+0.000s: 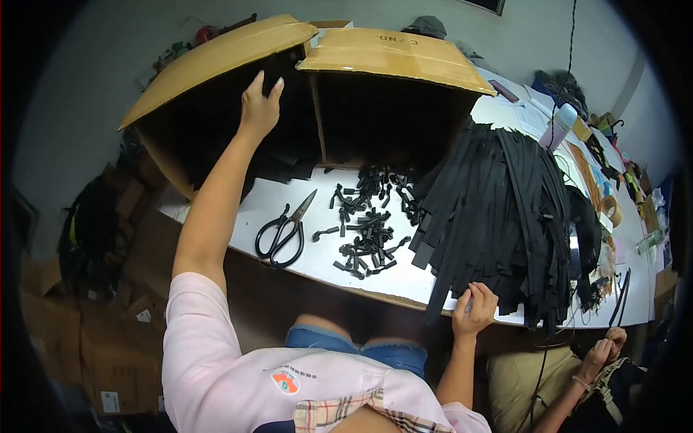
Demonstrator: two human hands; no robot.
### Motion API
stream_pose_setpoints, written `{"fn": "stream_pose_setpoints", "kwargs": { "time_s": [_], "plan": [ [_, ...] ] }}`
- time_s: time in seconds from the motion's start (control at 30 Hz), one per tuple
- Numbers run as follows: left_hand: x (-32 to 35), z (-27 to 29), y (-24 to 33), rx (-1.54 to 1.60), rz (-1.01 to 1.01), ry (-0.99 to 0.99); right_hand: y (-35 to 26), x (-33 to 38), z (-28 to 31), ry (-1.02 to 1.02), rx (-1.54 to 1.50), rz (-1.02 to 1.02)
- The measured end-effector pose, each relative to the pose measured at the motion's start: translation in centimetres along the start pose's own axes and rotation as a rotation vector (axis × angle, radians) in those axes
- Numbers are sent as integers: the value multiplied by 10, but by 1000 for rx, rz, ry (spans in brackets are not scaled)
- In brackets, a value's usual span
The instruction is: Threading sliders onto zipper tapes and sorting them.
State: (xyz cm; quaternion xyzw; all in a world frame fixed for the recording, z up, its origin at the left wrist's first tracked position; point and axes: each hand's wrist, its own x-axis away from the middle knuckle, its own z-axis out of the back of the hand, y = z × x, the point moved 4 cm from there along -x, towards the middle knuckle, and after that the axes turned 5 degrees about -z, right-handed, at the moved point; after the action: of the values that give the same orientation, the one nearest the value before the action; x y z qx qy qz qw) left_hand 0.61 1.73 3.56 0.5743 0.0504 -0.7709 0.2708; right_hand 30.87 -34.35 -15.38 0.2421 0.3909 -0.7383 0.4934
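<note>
Two bare hands work well apart. The left hand [260, 108] is raised at upper centre-left, before the dark opening of one brown cardboard box [390, 54] with two flaps showing; its thumb and fingers are spread a little, and whether they grip anything cannot be told against the black. The right hand [474, 310], lower right of centre, has curled fingers at the lower ends of one heap of flat black fabric strips [498, 209]; whether it pinches one is unclear.

The strips, too many and overlapped to count, fill the right of centre: long, narrow, matt, square-cut at some ends, fanned downward and hanging over the front edge of one white tabletop [317, 257].

Dozens of small black stubby pieces with thin connecting parts [372, 232] lie loosely clustered at centre, beyond exact count. One pair of black-handled metal scissors [293, 219] lies left of them, blades pointing up-right.

Toward upper right stands one pale lilac bottle with a blue cap [558, 128]; farther right, one tan tape roll [611, 211]. Another person's two hands [605, 352] meet at lower right.
</note>
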Motion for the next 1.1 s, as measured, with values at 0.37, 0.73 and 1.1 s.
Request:
{"fn": "stream_pose_setpoints", "kwargs": {
  "time_s": [0.37, 0.73, 1.1],
  "plan": [
    [-79, 102, 113, 608, 205, 379, -39, -36, 60, 49, -303, 45],
    [28, 28, 247, 1214, 738, -279, -186, -90, 61, -451, -1159, 17],
    [169, -27, 250, 1232, 1005, -207, -144, -4, -11, -542, -1274, -537]
  ]
}}
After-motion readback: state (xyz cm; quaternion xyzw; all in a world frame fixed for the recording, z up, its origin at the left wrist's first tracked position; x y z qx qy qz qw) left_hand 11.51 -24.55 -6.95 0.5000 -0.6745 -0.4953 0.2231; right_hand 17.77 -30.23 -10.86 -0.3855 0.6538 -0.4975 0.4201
